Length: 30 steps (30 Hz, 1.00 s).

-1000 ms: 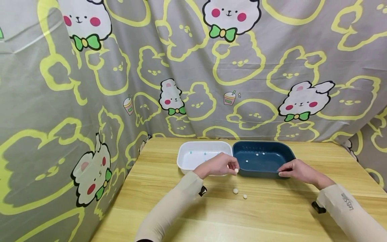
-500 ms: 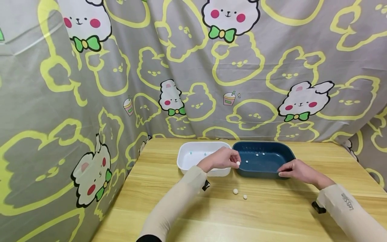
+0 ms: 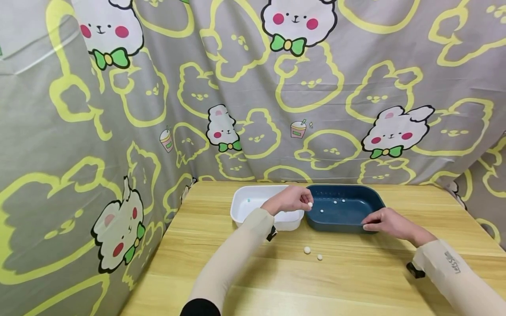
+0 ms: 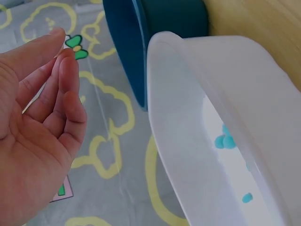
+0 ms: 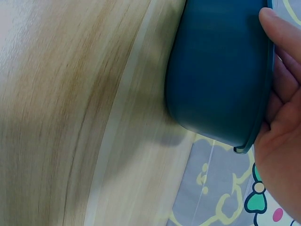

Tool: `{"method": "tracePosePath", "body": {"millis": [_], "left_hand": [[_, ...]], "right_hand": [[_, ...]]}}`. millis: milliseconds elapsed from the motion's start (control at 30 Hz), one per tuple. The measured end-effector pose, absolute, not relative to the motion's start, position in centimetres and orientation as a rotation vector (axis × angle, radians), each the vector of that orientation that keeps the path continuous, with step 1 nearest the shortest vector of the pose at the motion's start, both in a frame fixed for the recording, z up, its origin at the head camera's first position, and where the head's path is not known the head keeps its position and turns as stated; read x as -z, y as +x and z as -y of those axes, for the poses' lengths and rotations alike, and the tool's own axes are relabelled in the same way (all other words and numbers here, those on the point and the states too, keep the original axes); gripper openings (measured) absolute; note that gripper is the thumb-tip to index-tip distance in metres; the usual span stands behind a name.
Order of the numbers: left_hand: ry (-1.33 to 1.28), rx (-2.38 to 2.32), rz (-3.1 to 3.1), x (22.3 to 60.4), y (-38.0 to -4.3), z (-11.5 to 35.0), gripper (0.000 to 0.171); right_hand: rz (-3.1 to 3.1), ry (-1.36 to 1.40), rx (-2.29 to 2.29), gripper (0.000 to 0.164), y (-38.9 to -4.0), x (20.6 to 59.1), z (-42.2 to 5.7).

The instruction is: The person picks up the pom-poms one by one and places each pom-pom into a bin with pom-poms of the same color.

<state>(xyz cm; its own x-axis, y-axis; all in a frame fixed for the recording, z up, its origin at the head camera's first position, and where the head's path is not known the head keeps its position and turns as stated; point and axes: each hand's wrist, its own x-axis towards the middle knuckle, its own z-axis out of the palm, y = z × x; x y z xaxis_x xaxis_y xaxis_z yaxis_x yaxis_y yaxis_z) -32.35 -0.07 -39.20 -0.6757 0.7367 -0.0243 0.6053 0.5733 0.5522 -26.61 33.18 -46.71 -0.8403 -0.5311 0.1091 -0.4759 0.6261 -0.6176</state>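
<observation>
My left hand [image 3: 292, 199] pinches a small white ball [image 3: 310, 205] between thumb and fingertips, held over where the two basins meet. In the left wrist view, the fingers hide that ball. The white basin [image 3: 292, 224] lies under this hand, with several small teal balls [image 4: 227, 141] inside. Gripping the near right rim of the dark blue basin [image 3: 336, 228] is my right hand [image 3: 391, 224], its thumb outside the wall. Inside the blue basin are three small white balls [image 3: 322, 211].
On the wooden table [image 3: 276, 281], a larger white ball [image 3: 307, 250] and a smaller white ball [image 3: 319, 257] lie in front of the basins. A grey curtain [image 3: 253, 87] with cartoon rabbits hangs behind and along the left side.
My left hand has risen and moved away from me with the white ball, from near the blue basin's front left corner to above the basins' adjoining rims. The right hand keeps its hold.
</observation>
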Motion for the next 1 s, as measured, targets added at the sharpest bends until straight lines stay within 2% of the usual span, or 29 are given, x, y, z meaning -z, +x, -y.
{"method": "tracePosePath", "body": {"millis": [1000], "left_hand": [[0.924, -0.597, -2.643, 40.2, -35.2, -2.0, 0.006]], "right_hand": [[-2.739, -0.805, 1.010, 0.016, -26.4, 46.3, -32.9]]}}
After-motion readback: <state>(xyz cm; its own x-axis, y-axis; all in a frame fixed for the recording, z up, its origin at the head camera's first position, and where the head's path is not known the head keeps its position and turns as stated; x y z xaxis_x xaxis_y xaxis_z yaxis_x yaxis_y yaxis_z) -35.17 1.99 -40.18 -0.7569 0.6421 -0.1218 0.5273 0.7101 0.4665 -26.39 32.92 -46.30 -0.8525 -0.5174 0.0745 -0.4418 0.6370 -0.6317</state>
